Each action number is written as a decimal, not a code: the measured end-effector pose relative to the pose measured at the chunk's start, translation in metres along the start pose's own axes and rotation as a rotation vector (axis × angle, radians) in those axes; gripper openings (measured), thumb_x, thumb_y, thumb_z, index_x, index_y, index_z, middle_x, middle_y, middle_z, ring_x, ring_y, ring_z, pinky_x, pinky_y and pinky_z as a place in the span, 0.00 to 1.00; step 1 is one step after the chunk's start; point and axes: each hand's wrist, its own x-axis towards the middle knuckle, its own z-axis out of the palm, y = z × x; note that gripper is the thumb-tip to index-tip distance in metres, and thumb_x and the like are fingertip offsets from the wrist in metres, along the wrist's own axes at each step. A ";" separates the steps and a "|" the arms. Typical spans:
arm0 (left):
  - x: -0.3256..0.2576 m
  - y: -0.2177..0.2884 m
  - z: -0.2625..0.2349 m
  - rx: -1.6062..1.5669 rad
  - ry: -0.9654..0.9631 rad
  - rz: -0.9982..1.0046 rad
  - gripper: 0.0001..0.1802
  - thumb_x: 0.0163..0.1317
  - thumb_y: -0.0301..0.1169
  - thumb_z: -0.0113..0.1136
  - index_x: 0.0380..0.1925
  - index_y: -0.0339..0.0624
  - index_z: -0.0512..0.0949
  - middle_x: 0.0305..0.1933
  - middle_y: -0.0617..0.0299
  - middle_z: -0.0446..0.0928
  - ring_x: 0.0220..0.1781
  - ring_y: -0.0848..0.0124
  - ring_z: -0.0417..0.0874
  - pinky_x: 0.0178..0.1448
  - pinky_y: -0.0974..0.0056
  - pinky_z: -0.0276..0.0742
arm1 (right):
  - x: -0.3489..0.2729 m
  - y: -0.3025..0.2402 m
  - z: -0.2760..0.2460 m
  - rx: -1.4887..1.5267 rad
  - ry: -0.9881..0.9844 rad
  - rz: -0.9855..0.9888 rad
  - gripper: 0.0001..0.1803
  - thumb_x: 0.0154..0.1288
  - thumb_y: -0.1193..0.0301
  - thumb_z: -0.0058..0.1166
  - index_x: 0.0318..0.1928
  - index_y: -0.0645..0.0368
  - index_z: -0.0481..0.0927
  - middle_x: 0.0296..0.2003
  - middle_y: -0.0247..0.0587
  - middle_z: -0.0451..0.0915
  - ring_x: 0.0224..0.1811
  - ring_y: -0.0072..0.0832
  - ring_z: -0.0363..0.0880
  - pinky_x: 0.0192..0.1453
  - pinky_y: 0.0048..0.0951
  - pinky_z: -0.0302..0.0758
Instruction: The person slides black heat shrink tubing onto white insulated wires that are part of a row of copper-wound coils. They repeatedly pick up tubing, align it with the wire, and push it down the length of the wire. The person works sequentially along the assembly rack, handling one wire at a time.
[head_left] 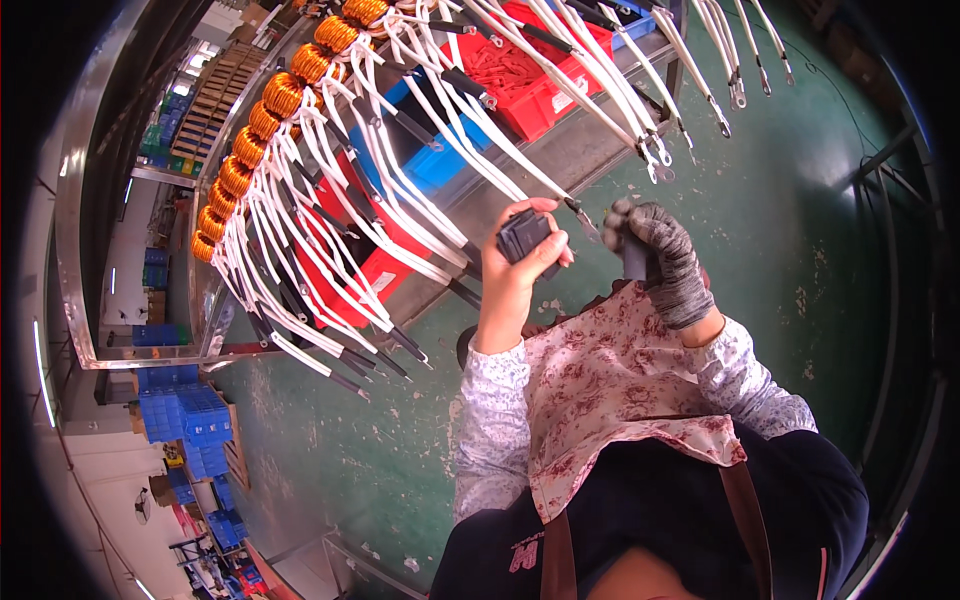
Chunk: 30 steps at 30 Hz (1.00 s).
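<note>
My bare left hand (510, 285) is closed round a small stack of flat black pieces (523, 236), which look like short lengths of sleeving. To its right my right hand (672, 258), in a grey knitted glove, has its fingers curled round a short dark grey tube (634, 262). Between the two hands hangs the end of a white cable (530, 180), with a dark sleeve and a metal lug (587, 224). The lug lies close to the gloved fingertips; whether they touch it I cannot tell.
Orange copper-wound coils (283, 94) line a metal rack (75, 250), trailing many white cables with lugs. Behind the cables stand a red bin (540, 110) of red parts, a blue bin (440, 165) and another red bin (385, 270). Blue crates (190, 415) are stacked at far left on the green floor.
</note>
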 end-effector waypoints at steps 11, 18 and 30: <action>0.021 -0.021 -0.019 -0.120 0.081 -0.019 0.15 0.56 0.21 0.60 0.45 0.36 0.73 0.39 0.59 0.75 0.29 0.71 0.79 0.35 0.68 0.74 | -0.003 0.038 -0.031 -0.349 -0.030 0.274 0.26 0.67 0.49 0.48 0.48 0.61 0.78 0.23 0.25 0.71 0.20 0.16 0.68 0.25 0.20 0.69; 0.032 -0.013 -0.017 -0.143 -0.004 0.047 0.25 0.57 0.22 0.57 0.56 0.33 0.69 0.60 0.44 0.69 0.30 0.72 0.78 0.34 0.68 0.73 | -0.006 0.043 -0.030 -0.161 -0.088 0.301 0.25 0.68 0.54 0.49 0.50 0.64 0.76 0.26 0.26 0.72 0.28 0.18 0.71 0.39 0.25 0.75; 0.036 -0.015 -0.018 -0.138 0.048 0.058 0.17 0.60 0.22 0.58 0.50 0.37 0.72 0.44 0.52 0.78 0.26 0.74 0.75 0.29 0.71 0.70 | 0.031 0.037 0.021 0.211 -0.066 0.321 0.22 0.70 0.58 0.47 0.51 0.66 0.75 0.25 0.26 0.69 0.27 0.18 0.67 0.35 0.23 0.69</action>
